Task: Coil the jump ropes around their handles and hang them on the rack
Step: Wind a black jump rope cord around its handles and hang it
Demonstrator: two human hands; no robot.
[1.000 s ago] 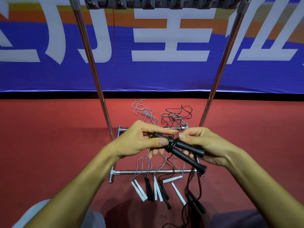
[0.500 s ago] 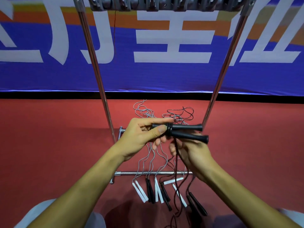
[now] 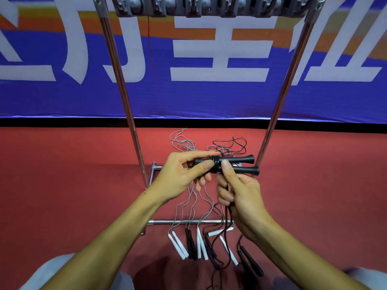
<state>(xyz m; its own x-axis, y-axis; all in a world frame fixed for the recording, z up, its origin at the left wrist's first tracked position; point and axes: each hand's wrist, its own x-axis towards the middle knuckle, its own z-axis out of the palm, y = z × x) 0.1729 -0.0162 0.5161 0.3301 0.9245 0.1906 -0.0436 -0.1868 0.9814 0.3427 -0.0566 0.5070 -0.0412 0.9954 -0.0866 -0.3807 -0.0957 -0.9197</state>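
**Two handles pinned side by side, cord ready to wind**

My left hand (image 3: 180,174) pinches the black handles (image 3: 228,165) at their ribbed ends, thumb on the near side and fingers curled behind, so the pair lies level and parallel, flared tips pointing to 3 o'clock. Holding them together like this gives me, I judge, one firm core to wrap on rather than two loose sticks.

My right hand (image 3: 240,191) sits just below, at about 5 o'clock from the handles. Its thumb presses up against the lower handle beside my left thumb, and its fingers are curled around the black cord (image 3: 227,214), which drops from the handles through that hand toward the floor. I keep the cord gripped so it should stay taut as it goes round.

A few turns already sit near the ribbed collars; most of the cord hangs free, so I judge coiling is at an early stage.

The rack's hook bar (image 3: 209,6) waits at 12 o'clock, overhead between two steel posts. At 6 o'clock, other ropes (image 3: 189,208), grey-corded and black, lie draped over the rack's base bar (image 3: 167,222), white and black handles resting on the red floor (image 3: 62,185).
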